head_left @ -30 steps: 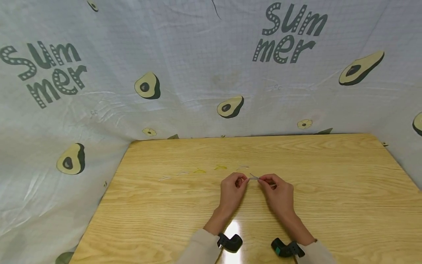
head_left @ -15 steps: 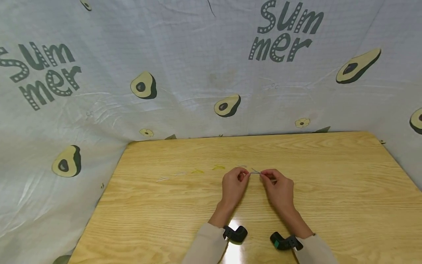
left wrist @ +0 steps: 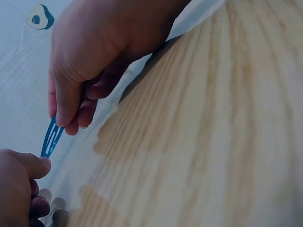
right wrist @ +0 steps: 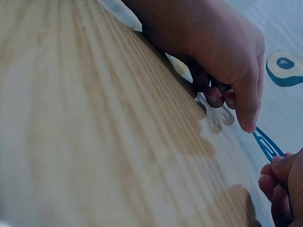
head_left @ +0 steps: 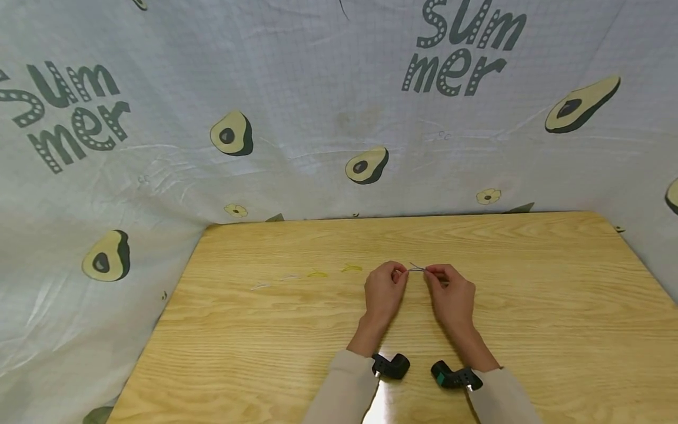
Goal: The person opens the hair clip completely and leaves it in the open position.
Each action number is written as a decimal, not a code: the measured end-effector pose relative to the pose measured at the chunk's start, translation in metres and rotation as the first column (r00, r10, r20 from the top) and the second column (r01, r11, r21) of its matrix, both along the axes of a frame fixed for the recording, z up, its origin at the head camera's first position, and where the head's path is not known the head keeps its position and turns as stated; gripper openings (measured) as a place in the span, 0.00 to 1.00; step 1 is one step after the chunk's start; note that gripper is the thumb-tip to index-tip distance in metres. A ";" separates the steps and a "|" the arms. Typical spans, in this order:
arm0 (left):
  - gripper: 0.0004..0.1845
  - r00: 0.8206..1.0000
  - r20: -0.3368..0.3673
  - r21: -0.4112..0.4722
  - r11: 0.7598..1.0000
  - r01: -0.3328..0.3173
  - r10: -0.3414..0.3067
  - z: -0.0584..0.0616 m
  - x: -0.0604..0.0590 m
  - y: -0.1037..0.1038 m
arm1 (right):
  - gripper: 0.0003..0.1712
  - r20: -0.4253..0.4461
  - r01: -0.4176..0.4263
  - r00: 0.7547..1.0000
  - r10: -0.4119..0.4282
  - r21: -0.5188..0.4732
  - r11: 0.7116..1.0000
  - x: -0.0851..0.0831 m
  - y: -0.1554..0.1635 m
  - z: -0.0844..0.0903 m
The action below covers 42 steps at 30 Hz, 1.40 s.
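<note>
A slim snap hair clip [head_left: 416,270] is held between my two hands, its prong angled up from the frame in the head view. It looks grey-blue there; in the left wrist view the hair clip [left wrist: 47,141] is blue with long slots. My left hand [head_left: 384,294] pinches one end between thumb and fingertips. My right hand [head_left: 454,297] pinches the other end the same way. In the right wrist view the hair clip [right wrist: 270,140] spans the gap between both hands.
Left of my hands, a row of small clips lies on the wooden table [head_left: 254,347]: a yellow clip [head_left: 351,268], another yellow clip [head_left: 318,274], and pale clips [head_left: 288,277] farther left. A printed white sheet [head_left: 296,118] hangs behind the table's back edge.
Both hands have moved away from me and slightly right, still pinching the hair clip. My left hand now covers the spot where a pale clip showed earlier.
</note>
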<state>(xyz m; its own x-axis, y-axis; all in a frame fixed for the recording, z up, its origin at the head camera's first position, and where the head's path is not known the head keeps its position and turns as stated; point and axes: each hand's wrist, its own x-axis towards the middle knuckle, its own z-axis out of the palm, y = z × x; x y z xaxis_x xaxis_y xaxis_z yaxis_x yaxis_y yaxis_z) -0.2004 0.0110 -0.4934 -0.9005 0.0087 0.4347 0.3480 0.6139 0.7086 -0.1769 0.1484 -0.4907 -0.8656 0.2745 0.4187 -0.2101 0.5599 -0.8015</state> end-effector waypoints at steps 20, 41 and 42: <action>0.03 0.998 0.039 -0.163 0.986 -0.039 0.046 0.001 -0.007 0.005 | 0.03 0.053 0.044 0.998 -0.046 0.040 0.998 -0.011 0.005 -0.004; 0.05 0.998 0.056 -0.279 0.960 0.008 0.008 0.002 -0.004 0.007 | 0.02 0.056 0.110 0.992 -0.113 0.050 0.993 -0.009 0.006 -0.003; 0.05 0.999 0.053 -0.280 0.960 0.007 0.008 0.002 -0.004 0.007 | 0.02 0.058 0.111 0.992 -0.114 0.051 0.993 -0.009 0.006 -0.003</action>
<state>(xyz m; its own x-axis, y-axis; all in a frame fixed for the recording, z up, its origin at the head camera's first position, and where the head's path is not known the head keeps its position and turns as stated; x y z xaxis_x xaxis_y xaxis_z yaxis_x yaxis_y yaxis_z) -0.2046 0.0180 -0.4911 -0.9223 0.1230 0.3664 0.3142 0.7907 0.5254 -0.1854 0.1544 -0.4938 -0.8545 0.3527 0.3814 -0.0956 0.6149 -0.7828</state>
